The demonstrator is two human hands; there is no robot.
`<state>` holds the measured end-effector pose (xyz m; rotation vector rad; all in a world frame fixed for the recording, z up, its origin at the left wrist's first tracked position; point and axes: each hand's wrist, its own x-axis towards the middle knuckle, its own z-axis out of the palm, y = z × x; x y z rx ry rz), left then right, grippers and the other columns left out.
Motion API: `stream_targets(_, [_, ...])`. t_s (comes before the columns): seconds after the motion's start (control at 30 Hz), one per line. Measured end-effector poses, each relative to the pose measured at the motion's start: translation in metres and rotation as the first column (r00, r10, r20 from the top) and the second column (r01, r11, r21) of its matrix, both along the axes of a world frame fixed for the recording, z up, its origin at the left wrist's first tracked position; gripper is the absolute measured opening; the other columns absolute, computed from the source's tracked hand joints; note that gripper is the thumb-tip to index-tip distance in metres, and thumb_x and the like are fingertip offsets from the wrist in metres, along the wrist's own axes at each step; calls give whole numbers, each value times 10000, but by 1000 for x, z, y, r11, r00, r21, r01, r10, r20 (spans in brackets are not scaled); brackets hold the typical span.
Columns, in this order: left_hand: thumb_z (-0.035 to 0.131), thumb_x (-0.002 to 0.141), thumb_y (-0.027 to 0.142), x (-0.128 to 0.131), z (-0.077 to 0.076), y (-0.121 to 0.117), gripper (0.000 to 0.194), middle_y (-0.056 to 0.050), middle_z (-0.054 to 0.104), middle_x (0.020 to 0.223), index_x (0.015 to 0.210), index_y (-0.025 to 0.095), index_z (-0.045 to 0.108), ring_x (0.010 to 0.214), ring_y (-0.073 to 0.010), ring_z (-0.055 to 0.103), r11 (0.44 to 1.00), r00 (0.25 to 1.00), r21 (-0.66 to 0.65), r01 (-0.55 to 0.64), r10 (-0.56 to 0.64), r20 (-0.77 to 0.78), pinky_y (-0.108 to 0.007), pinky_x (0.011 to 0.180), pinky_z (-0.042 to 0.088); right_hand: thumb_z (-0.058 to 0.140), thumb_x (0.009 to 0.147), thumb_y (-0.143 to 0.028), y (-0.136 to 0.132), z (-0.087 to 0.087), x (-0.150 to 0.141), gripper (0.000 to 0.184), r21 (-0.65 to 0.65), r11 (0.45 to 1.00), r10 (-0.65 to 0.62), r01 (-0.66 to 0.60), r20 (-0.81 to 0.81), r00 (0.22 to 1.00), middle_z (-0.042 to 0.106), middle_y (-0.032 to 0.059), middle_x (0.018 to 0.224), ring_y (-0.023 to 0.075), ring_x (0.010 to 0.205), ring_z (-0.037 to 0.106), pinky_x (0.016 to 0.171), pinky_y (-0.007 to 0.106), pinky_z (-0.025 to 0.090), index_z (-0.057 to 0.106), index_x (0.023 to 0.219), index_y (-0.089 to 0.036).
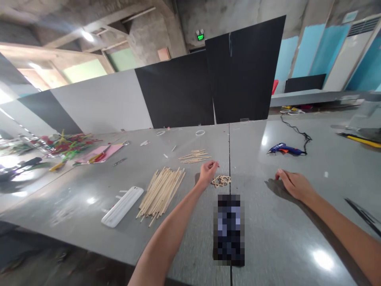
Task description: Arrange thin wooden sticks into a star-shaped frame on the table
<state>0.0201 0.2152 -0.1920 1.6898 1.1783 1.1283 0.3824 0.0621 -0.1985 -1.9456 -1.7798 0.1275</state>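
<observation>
Just left of a small cluster of star shapes made from short wooden sticks [221, 181], my left hand [208, 172] hovers with its fingers pinched together. Whatever the pinch holds, if anything, is too small to make out. My right hand [293, 183] is low over the table on the right, fingers curled inward, and their inner side is hidden. A large bundle of thin wooden sticks [162, 194] lies left of my left forearm. Beyond my left hand is a smaller group of sticks [195, 156]. A blue glue gun [285, 149] lies beyond my right hand.
A pixelated dark rectangular object [229, 230] lies between my forearms. On the left are a white plastic case [122, 207], scissors [99, 156] on a pink sheet and colourful craft stems [64, 143]. Dark tweezers-like tool [363, 214] lies at right. Black and white panels [181, 93] stand behind.
</observation>
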Motion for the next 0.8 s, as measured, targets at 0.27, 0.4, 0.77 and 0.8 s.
stream_targets(0.27, [531, 1086, 393, -102, 66, 50, 421, -112, 828, 1120, 1364, 212, 791, 1014, -251, 751, 974, 560, 209, -92, 224, -798, -296, 869, 512, 247, 1095, -544, 1, 6, -4, 643, 7, 999, 38, -38, -23, 999, 815, 110, 764, 307, 790, 803, 744, 386, 522, 777, 874, -254])
stream_targets(0.4, [716, 932, 273, -151, 90, 75, 423, -176, 833, 1205, 1330, 161, 805, 1139, -339, 767, 991, 298, 125, -55, 135, -945, -367, 985, 536, 243, 1102, -525, 3, 5, -5, 648, 0, 1000, 28, -28, -27, 999, 838, 121, 827, 309, 846, 815, 766, 379, 518, 785, 885, -242])
stream_targets(0.77, [607, 1020, 334, -138, 73, 98, 455, -187, 805, 1317, 1425, 208, 773, 1250, -341, 756, 982, -69, 29, 189, 42, -997, -398, 1044, 537, 271, 1123, -484, 3, 7, -7, 626, -15, 999, 35, -35, -49, 998, 858, 108, 884, 290, 890, 818, 789, 356, 502, 793, 878, -240])
stream_targets(0.8, [618, 1014, 330, -139, 74, 100, 418, -188, 813, 1289, 1369, 209, 804, 1234, -343, 762, 980, -88, 20, 200, 38, -995, -401, 1035, 541, 273, 1126, -483, 3, 7, -7, 626, -16, 999, 36, -37, -52, 998, 855, 106, 866, 287, 877, 816, 785, 354, 497, 796, 885, -239])
